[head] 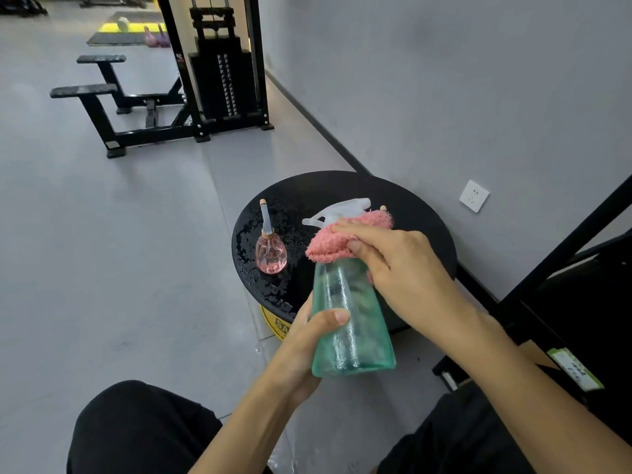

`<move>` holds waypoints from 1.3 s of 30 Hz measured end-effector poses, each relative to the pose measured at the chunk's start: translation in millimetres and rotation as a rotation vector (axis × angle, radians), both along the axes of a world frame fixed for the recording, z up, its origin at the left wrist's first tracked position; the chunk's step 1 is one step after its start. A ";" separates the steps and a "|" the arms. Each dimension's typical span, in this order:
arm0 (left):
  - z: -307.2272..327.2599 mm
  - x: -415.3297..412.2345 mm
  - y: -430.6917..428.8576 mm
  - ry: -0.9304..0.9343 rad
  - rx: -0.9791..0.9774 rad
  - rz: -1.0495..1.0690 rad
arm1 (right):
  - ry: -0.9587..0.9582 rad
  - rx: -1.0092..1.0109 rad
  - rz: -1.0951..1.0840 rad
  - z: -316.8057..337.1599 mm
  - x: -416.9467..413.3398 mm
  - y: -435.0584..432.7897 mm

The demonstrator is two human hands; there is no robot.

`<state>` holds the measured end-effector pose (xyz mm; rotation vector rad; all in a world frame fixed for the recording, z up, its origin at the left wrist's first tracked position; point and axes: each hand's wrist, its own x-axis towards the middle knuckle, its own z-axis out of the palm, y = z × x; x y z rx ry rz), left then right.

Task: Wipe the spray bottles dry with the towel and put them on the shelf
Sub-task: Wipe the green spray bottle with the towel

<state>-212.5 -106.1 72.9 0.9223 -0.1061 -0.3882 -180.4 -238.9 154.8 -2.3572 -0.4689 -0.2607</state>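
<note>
Head camera, looking down past your knees: your left hand (pixel 301 340) is wrapped around the lower body of the green spray bottle (pixel 352 319), thumb across its front, holding it tilted above the near edge of the round black table (pixel 342 193). Your right hand (pixel 400 265) is closed on the pink towel (pixel 342 239), pressing it around the bottle's neck just under the white trigger head (pixel 342 208). The towel hides the neck, and your fingers behind the bottle show only as a blur through the plastic.

On the table, left of the green bottle, a small pink bottle (pixel 270 249) with a long thin nozzle stands upright among water droplets. Behind the towel a tan tip (pixel 383 208) pokes up; what it belongs to is covered.

Under the table's near edge, a yellow base (pixel 273 323) carries black lettering, cut off after what reads as "SA". Right of the table, a black rack frame (pixel 561 241) runs out of view, with a green-and-white label (pixel 574 369) too blurred to read. A white wall socket (pixel 474 196) sits on the grey wall beyond the table.
</note>
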 end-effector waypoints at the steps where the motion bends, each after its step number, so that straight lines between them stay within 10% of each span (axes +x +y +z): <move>1: 0.0 1.4 2.0 0.007 -0.010 0.019 | 0.015 -0.018 0.016 2.7 -3.5 -2.4; 39: 2.6 7.5 2.5 0.089 -0.234 -0.010 | 0.100 0.243 -0.052 -33.4 -44.3 20.8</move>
